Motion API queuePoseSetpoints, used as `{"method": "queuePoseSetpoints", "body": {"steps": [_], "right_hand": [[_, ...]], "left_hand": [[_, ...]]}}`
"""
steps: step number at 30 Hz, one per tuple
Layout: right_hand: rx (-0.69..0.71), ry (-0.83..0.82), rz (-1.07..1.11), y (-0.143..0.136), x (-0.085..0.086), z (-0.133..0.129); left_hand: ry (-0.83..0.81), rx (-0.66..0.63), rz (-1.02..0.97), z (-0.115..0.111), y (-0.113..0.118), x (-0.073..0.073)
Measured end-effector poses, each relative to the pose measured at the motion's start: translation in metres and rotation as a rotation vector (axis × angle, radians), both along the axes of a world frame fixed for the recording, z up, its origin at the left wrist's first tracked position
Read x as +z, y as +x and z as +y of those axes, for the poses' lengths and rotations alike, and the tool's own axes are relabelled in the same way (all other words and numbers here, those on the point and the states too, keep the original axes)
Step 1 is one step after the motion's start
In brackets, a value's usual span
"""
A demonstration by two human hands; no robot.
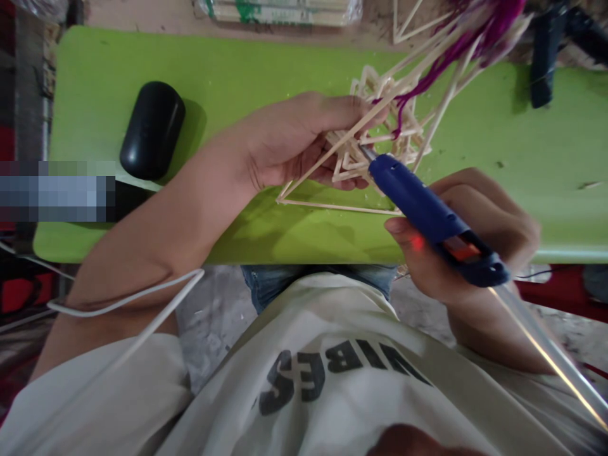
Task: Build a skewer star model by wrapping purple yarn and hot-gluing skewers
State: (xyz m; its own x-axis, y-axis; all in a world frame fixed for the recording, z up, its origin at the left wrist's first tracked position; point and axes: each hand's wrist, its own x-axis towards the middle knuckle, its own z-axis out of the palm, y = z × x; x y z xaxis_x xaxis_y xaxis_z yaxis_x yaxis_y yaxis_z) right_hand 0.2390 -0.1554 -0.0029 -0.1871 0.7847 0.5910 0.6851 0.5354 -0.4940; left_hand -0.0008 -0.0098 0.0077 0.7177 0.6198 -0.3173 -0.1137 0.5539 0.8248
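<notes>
My left hand (304,136) grips a frame of thin wooden sticks (351,130), thumb above and fingers beneath. Purple yarn (432,76) hangs across the frame and gathers in a bundle at the upper right. My right hand (456,234) is wrapped round a blue glue gun (418,202), with a clear glue stick (541,345) coming out of its rear. The gun's metal tip is at the sticks beside my left fingers; whether it touches them I cannot tell. A long stick triangle reaches down toward the near edge of the green board.
The green board (228,69) lies in front of me. A black rounded object (152,130) rests on its left, near a blurred-out item. Packaged sticks (285,11) lie beyond it, a black tool (544,57) at upper right. A white cable (128,294) crosses my left arm.
</notes>
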Motion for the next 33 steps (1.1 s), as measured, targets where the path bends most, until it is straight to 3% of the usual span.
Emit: {"method": "queuePoseSetpoints", "body": {"steps": [33], "right_hand": [[-0.022, -0.006, 0.043, -0.0045, 0.0001, -0.005]], "left_hand": [[-0.002, 0.011, 0.0, 0.0007, -0.0002, -0.0046]]}}
